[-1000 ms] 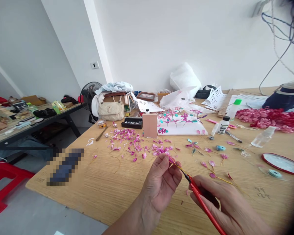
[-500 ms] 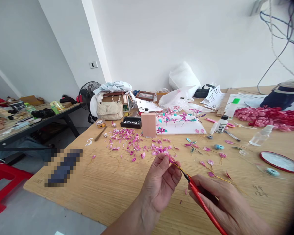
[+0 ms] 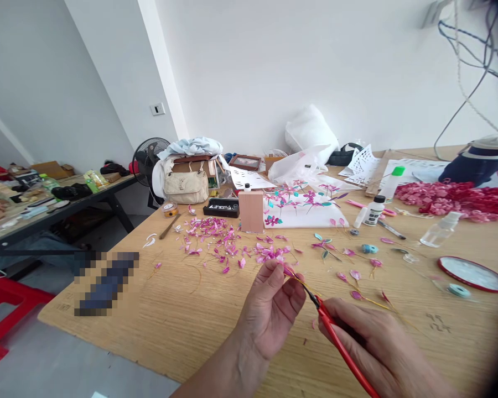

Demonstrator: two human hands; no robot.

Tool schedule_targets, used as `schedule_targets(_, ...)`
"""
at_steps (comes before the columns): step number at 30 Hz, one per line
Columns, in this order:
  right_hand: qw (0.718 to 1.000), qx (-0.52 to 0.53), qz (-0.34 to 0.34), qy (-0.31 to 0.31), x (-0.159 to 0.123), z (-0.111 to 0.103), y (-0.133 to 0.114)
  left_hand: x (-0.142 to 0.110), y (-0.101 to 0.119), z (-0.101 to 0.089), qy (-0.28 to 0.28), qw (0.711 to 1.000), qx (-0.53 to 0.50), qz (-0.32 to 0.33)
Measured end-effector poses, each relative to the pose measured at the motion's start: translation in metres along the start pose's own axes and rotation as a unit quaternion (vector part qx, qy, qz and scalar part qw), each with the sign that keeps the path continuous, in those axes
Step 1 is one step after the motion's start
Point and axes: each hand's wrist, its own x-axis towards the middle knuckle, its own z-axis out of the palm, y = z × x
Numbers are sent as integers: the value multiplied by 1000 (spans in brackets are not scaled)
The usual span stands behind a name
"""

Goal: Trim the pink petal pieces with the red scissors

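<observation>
Between the thumb and fingers of my left hand [image 3: 269,304] I pinch a small pink petal [image 3: 288,271] on thin golden wire. My right hand [image 3: 373,337] is wrapped round red-handled pliers [image 3: 330,326]. Their dark, narrow jaws point up and left, meeting the wire just below the petal; I cannot tell whether they grip it. Beyond my hands, a spread of loose pink petals [image 3: 216,235] lies on the wooden table [image 3: 182,326]. To the right are several wired petals [image 3: 356,275] and a small branch with teal leaves [image 3: 324,242].
A wooden block [image 3: 251,212] stands mid-table beside a white foam slab [image 3: 307,215] bearing finished flowers. On the right are a black-capped bottle [image 3: 374,211], a spray bottle [image 3: 440,231], a red-rimmed round dish [image 3: 473,275] and pink strands [image 3: 452,198]. A red stool [image 3: 8,320] stands lower left.
Both hands keep nearly the same pose, and the petal stays pinched. The pliers' tips shift slightly up and left along the wire. The whole view drifts a little.
</observation>
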Motion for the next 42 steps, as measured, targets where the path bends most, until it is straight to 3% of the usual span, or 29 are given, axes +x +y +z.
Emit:
schedule_targets(10,1000,-16,11,-24,2,-3,-1,-1,-1,-1,-2,1000,21,-4)
schedule_targets(23,1000,-18,-14,-1,-4,0,3,-1,-1,-4,-7,1000,19,-3)
schedule_targets(34,996,10,74,-55,-8,-19,24,0,8,-11,-43,996,70,22)
schedule_targets(42,998,-44,-3,-47,2,-12,8,-2,5,-11,-26,998,21,-47)
